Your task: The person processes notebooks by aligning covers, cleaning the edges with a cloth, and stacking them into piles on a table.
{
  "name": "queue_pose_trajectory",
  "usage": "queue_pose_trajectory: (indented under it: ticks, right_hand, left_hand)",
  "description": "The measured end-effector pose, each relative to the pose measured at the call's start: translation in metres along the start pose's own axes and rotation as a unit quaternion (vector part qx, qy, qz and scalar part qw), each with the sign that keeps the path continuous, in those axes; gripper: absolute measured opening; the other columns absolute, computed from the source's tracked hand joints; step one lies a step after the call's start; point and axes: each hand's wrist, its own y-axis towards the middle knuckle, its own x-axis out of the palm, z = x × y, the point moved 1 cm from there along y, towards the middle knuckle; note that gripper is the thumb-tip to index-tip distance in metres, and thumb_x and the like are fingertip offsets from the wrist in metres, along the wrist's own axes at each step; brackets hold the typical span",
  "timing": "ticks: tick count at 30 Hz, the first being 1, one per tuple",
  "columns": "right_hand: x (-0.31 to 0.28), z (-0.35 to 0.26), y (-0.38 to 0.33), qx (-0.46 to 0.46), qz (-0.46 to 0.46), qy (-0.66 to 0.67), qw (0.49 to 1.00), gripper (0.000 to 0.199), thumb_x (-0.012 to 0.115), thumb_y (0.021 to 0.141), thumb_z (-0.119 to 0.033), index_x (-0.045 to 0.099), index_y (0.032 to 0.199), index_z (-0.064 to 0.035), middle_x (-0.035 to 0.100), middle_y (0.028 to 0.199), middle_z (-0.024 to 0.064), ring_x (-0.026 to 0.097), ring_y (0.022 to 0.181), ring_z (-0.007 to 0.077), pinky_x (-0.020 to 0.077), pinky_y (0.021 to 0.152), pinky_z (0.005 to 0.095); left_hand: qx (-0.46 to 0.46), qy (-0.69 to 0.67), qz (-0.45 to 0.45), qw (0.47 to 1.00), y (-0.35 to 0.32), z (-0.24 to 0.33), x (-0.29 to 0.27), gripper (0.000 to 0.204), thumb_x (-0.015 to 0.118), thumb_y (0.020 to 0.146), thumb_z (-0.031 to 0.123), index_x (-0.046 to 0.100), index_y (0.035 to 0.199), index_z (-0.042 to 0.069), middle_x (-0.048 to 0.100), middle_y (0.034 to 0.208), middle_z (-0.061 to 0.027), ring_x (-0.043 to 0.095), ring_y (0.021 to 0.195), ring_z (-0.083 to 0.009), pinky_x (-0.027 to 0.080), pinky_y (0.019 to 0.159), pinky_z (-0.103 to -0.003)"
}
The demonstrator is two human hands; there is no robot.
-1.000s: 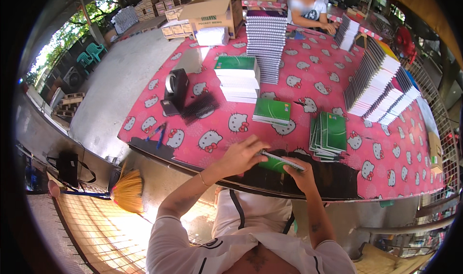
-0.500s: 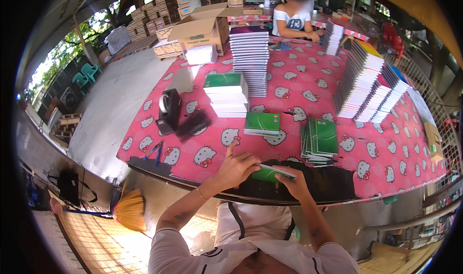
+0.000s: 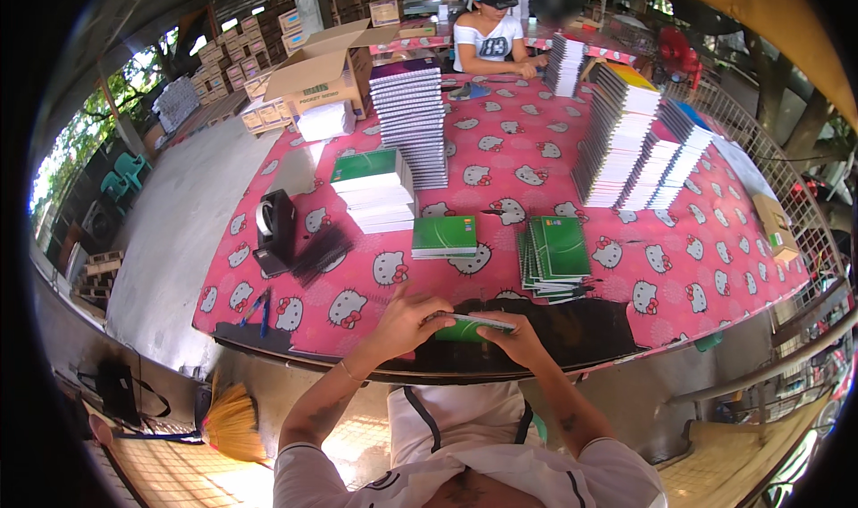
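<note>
Green notebook [image 3: 461, 331], long axis left to right, left fingers [image 3: 434, 322] and right fingers [image 3: 497, 334] gripping it

Notebook [image 3: 461, 330] between the hands [image 3: 407, 320] — piles [image 3: 559, 251] behind on the table [image 3: 509, 124], tape dispenser [image 3: 278, 228] left.

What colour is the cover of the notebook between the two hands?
The notebook cover is green; it shows best in the head view.

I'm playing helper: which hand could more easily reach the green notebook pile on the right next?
Probably the right hand: it's nearer the green notebook pile, while the left hand is farther left. But it grips the held notebook, so it would need freeing first.
</note>
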Motion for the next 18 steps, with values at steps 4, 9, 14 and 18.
queue_pose_trajectory:
  ticks: [4,9,14,18]
  right_hand:
    - [0.003,-0.001,0.002,-0.006,-0.009,0.003,1.000,0.031,0.068,0.094,-0.010,0.068,0.125,-0.0067,0.069,0.100,0.0010,0.058,0.086,0.0062,0.0489,0.078,0.0240]
    - [0.001,-0.002,0.002,0.017,-0.006,-0.002,1.000,0.031,0.069,0.093,-0.011,0.069,0.124,-0.0062,0.070,0.102,0.0022,0.059,0.090,0.0063,0.0490,0.080,0.0240]
    - [0.010,-0.005,0.002,-0.054,0.058,0.030,0.996,0.032,0.068,0.094,-0.011,0.067,0.126,-0.0044,0.071,0.102,0.0035,0.059,0.087,0.0063,0.0504,0.078,0.0245]
    - [0.015,-0.007,0.008,-0.019,0.057,0.038,0.997,0.032,0.068,0.094,-0.011,0.067,0.125,-0.0019,0.072,0.107,0.0052,0.060,0.092,0.0073,0.0511,0.082,0.0254]
  left_hand:
    - [-0.031,-0.029,-0.024,0.999,0.003,-0.001,-0.004,0.020,0.079,0.082,0.025,0.070,0.096,0.014,0.068,0.084,0.0014,0.064,0.073,-0.0191,0.028,0.112,-0.052]
    - [0.002,0.082,-0.039,0.996,0.006,-0.006,-0.004,0.031,0.076,0.083,0.031,0.067,0.106,0.012,0.067,0.099,-0.0009,0.064,0.089,-0.0203,0.024,0.114,-0.057]
    - [-0.021,0.339,0.048,0.939,-0.020,0.039,0.039,0.075,0.059,0.089,0.054,0.048,0.138,-0.001,0.047,0.145,-0.0206,0.042,0.138,-0.0370,0.013,0.112,-0.071]
    - [-0.030,0.359,0.035,0.932,-0.041,0.035,0.051,0.080,0.050,0.092,0.058,0.042,0.145,-0.001,0.038,0.153,-0.0247,0.032,0.145,-0.0393,0.014,0.111,-0.072]
